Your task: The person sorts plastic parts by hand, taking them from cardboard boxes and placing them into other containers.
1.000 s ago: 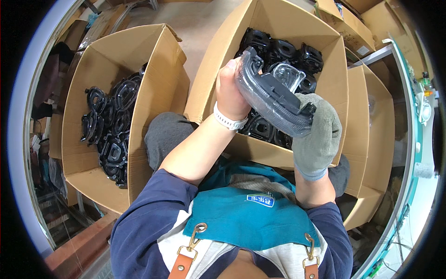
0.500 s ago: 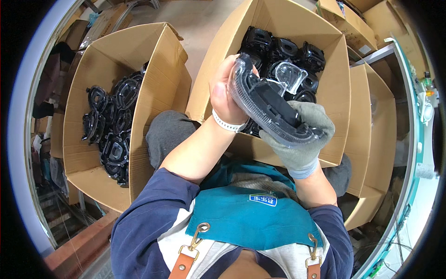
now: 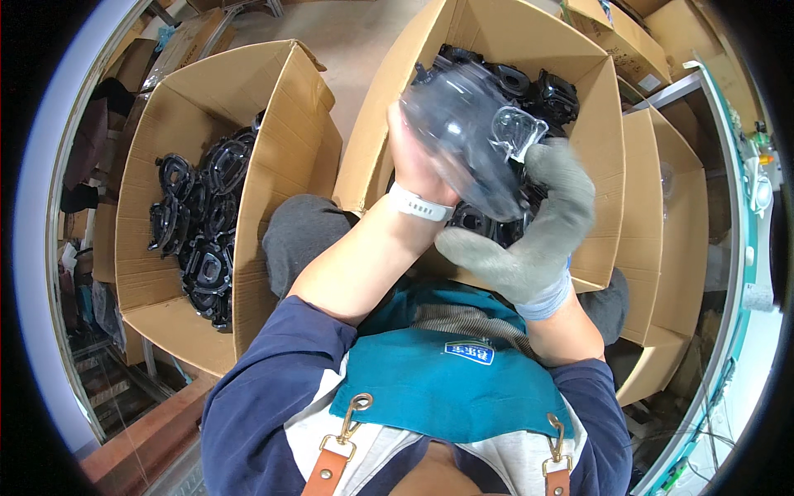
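In my bare left hand (image 3: 423,169) is a dark plastic part with a smooth, clear, domed cover (image 3: 463,124), tilted and blurred by motion. My fingers grip its left edge, partly hidden behind it. My right hand (image 3: 538,223), in a grey glove, is open beside the part's right end, thumb and fingers spread apart. Behind it, several similar black parts (image 3: 556,97) lie in the cardboard box (image 3: 602,165) in front of me. A clear plastic piece (image 3: 518,132) shows near my gloved fingertips; whether it is attached to anything I cannot tell.
A second cardboard box (image 3: 277,165) stands at the left, with several black parts (image 3: 207,269) heaped inside. More cardboard (image 3: 674,223) is on the right, next to a teal-edged white table (image 3: 744,372). My knee (image 3: 302,240) lies between the two boxes.
The part has turned in my left hand, so its clear domed face shows instead of its ribbed edge. My right hand has let go of its right end and opened.
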Demonstrator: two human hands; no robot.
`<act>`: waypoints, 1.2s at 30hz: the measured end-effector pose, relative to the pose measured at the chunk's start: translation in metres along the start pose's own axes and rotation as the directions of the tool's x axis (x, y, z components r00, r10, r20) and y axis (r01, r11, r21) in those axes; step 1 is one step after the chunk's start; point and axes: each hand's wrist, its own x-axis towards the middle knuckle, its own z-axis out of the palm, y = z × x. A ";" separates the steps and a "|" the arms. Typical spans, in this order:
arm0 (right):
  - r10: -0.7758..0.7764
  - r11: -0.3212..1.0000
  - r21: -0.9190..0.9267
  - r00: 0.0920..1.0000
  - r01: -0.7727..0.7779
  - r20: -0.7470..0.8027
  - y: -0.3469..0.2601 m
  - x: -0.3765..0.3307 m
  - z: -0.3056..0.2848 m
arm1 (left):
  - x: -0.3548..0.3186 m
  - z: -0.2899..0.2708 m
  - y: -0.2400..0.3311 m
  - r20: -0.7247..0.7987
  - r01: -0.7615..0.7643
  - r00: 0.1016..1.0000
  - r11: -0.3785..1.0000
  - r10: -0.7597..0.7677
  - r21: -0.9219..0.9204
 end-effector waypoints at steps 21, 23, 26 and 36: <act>-0.079 0.936 0.334 0.990 0.116 -0.120 0.041 -0.023 -0.007 | -0.007 0.010 0.023 -0.017 -0.304 0.923 0.754 0.385 0.582; -0.059 0.963 0.260 0.997 0.071 -0.056 0.022 -0.017 -0.010 | -0.013 0.013 0.020 0.398 -0.576 0.799 0.383 0.452 0.722; 0.036 0.984 0.175 0.998 -0.045 0.054 0.022 -0.023 -0.010 | -0.016 0.018 0.018 0.445 -0.624 0.766 0.372 0.463 0.687; -0.013 0.998 -0.061 0.997 0.008 -0.075 0.022 -0.033 0.000 | -0.023 0.009 0.024 0.546 -0.701 0.695 0.275 0.467 0.658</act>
